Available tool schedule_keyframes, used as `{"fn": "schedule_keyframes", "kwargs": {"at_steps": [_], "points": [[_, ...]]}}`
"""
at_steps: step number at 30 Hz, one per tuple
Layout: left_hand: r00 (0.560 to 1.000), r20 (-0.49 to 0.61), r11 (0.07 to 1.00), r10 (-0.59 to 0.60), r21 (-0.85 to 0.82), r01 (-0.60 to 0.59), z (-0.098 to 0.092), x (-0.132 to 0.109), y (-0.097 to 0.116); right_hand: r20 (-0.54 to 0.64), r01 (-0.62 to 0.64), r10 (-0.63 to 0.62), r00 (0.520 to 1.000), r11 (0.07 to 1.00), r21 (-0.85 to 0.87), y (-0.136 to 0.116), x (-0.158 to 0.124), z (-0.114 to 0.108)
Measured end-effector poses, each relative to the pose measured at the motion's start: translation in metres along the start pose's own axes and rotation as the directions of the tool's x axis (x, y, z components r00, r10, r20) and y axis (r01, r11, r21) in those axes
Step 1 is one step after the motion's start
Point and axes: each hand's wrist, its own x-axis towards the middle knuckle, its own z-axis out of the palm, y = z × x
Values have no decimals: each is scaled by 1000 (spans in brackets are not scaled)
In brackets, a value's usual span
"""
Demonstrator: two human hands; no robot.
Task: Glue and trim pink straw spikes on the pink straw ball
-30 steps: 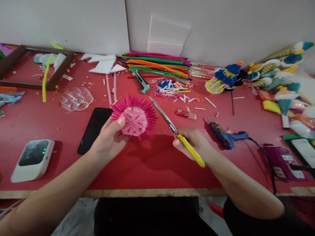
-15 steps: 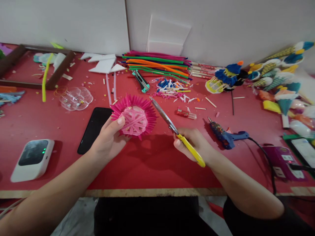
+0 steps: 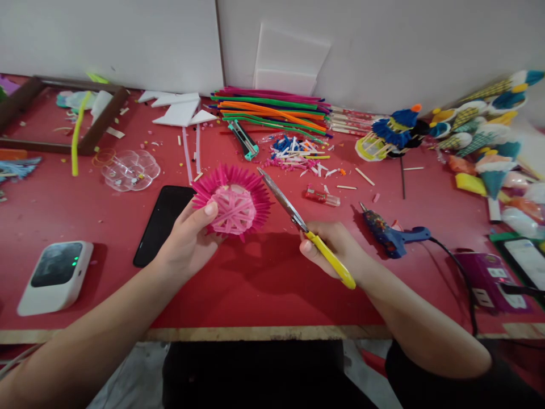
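Over the middle of the red table, my left hand [image 3: 193, 233] grips a round pink craft piece [image 3: 234, 210] by its left edge, thumb on top. The piece has a lighter pink criss-crossed centre and a fringe of darker pink strips all round. My right hand [image 3: 334, 247] is closed on a pair of scissors [image 3: 326, 257] with yellow handles, the blades pointing up and left. The blade tips are close to the fringe's upper right side. Whether they touch it I cannot tell. The fingers under the piece are partly hidden.
A blue glue gun [image 3: 392, 233] lies right of my right hand, its cord running to a purple box [image 3: 489, 281]. Beyond are scraps, a utility knife [image 3: 244, 140] and pipe cleaners [image 3: 272, 111]. A black phone [image 3: 162, 224] and a white device [image 3: 55, 278] lie at left.
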Motion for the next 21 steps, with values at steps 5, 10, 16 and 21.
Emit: {"fn": "schedule_keyframes", "kwargs": {"at_steps": [5,10,16,21], "points": [[1000,13,1000,-8,18,8,-3,0,-1,-5,-11,11,1000,1000,-6,0,0,0],[1000,14,1000,-10,4,10,-2,1,-1,-10,-42,42,999,999,-9,-1,1,1],[996,87,1000,0,-29,2,-2,0,-2,-48,-51,50,998,999,-6,-1,1,4],[991,135,1000,19,-9,-18,5,-3,-2,-96,-52,58,994,997,57,-3,0,7]]}}
